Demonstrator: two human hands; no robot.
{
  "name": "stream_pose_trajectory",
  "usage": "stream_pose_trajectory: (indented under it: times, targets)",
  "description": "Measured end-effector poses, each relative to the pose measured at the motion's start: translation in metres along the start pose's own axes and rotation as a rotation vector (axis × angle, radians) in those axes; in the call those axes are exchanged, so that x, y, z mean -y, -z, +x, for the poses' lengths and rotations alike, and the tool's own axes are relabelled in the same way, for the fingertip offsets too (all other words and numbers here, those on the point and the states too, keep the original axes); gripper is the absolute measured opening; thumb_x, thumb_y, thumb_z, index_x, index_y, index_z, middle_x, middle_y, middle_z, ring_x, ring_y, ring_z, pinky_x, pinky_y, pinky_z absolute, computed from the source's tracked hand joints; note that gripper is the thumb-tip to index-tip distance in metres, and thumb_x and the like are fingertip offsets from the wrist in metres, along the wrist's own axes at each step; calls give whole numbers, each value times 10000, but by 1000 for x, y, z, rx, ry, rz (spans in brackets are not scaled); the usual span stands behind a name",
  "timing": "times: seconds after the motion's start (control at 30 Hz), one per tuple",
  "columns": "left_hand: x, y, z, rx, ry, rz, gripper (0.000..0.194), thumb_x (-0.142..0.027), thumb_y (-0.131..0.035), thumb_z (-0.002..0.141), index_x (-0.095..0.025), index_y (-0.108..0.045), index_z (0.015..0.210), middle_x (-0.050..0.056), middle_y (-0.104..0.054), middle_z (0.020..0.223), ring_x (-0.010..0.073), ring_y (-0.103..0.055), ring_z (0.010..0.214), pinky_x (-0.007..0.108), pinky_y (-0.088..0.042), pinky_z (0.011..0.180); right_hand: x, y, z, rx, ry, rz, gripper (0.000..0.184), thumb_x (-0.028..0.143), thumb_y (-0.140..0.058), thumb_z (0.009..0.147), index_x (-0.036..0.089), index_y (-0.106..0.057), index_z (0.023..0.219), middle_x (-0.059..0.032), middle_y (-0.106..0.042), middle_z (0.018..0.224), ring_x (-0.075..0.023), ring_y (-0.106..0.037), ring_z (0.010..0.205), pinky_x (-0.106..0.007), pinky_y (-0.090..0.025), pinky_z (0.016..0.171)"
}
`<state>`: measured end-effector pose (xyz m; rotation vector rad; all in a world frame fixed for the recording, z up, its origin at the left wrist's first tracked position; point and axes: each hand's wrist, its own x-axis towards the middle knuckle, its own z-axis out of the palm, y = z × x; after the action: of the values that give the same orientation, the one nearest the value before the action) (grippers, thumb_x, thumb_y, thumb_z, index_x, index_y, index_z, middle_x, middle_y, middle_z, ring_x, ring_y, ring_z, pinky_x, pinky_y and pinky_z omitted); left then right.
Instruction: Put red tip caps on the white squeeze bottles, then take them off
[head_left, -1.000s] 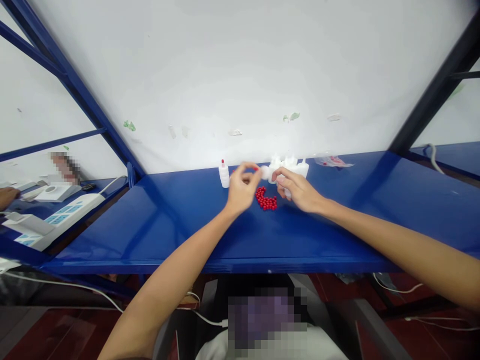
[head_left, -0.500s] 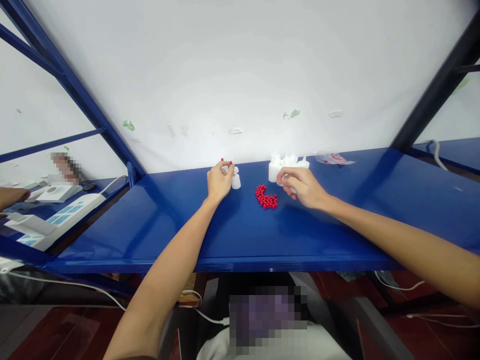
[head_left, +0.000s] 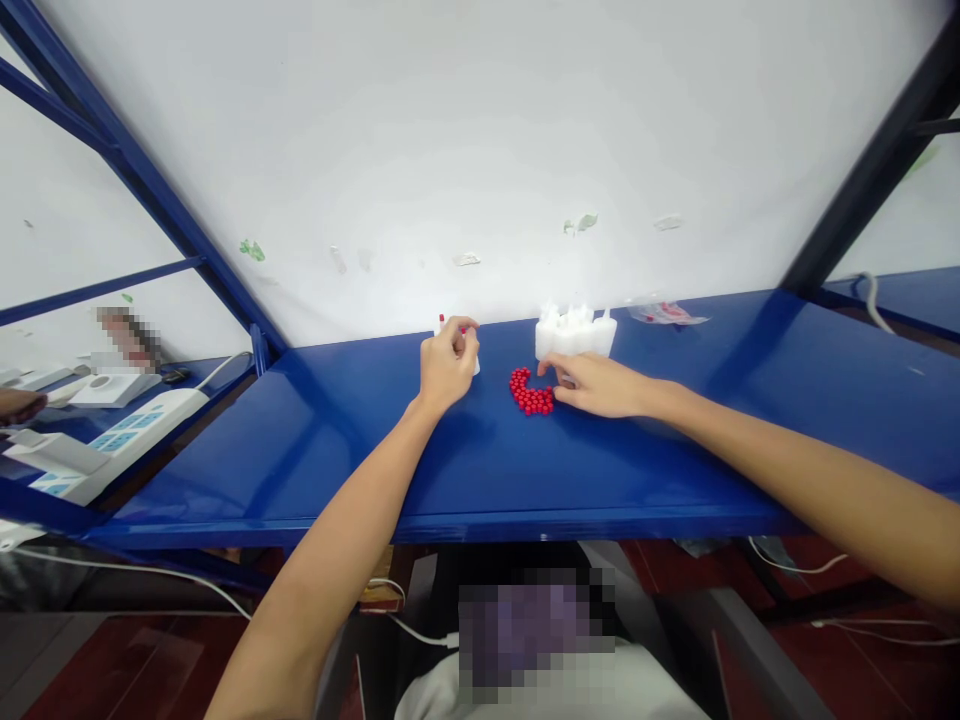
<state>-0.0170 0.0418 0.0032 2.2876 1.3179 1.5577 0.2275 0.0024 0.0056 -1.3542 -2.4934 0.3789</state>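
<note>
My left hand (head_left: 444,366) is curled around a small white bottle with a red cap (head_left: 459,334) that stands on the blue shelf (head_left: 480,470) near the wall. A pile of small red caps (head_left: 529,391) lies between my hands. My right hand (head_left: 598,386) lies low on the shelf, its thumb and fingertips pinched together at the right edge of that pile. What they hold is hidden. A cluster of uncapped white bottles (head_left: 576,332) stands just behind the right hand.
A clear plastic bag with red print (head_left: 664,315) lies at the back right. Blue frame struts (head_left: 150,190) rise on the left and a dark post (head_left: 862,190) on the right. A white power strip (head_left: 112,440) and another person's hand (head_left: 19,405) are on the left bench.
My left hand carried a capped bottle left and set it down by the wall. My right hand dropped from near the bottle cluster to the edge of the red caps.
</note>
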Motion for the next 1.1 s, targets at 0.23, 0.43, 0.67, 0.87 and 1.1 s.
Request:
stream_pose_trajectory:
  times: [0.23,0.43,0.67,0.87,1.1]
  targets:
    - [-20,-15,-15,301,-325,55,272,-235,-473,948,-189,-622,1170,-9,-608,711,125,-535,630,257,-430,655,0,-2,2,-79,75,68,178,275,-480,904,177,-619,956,-28,-618,727,-160,-507,625,-296,-339,620]
    - [-28,-25,-18,308,-533,51,347,-264,-472,996,-205,-577,1321,70,-645,1002,178,-559,892,325,-478,809,10,0,4,-204,-9,742,235,386,-554,877,161,-622,874,33,-471,573,-122,-425,538,-275,-321,540]
    - [-35,-30,-20,112,-503,-183,180,-290,-608,935,-181,-698,1046,50,-642,898,139,-602,812,289,-508,739,7,-7,6,-195,88,992,180,352,-491,883,181,-548,873,26,-522,569,-118,-438,513,-271,-330,524]
    - [-44,-31,-23,200,-529,-217,118,-243,-638,905,-156,-716,924,49,-643,854,138,-623,786,270,-509,726,12,-10,-7,-155,184,747,142,314,-400,925,219,-437,1024,73,-481,524,-132,-436,473,-260,-323,500]
    - [-49,-33,-28,306,-394,-261,84,-112,-646,820,-154,-716,801,-18,-621,633,93,-552,584,219,-455,613,19,-5,-10,-186,253,554,326,176,-416,799,200,-445,1122,80,-491,530,-135,-430,460,-264,-333,486]
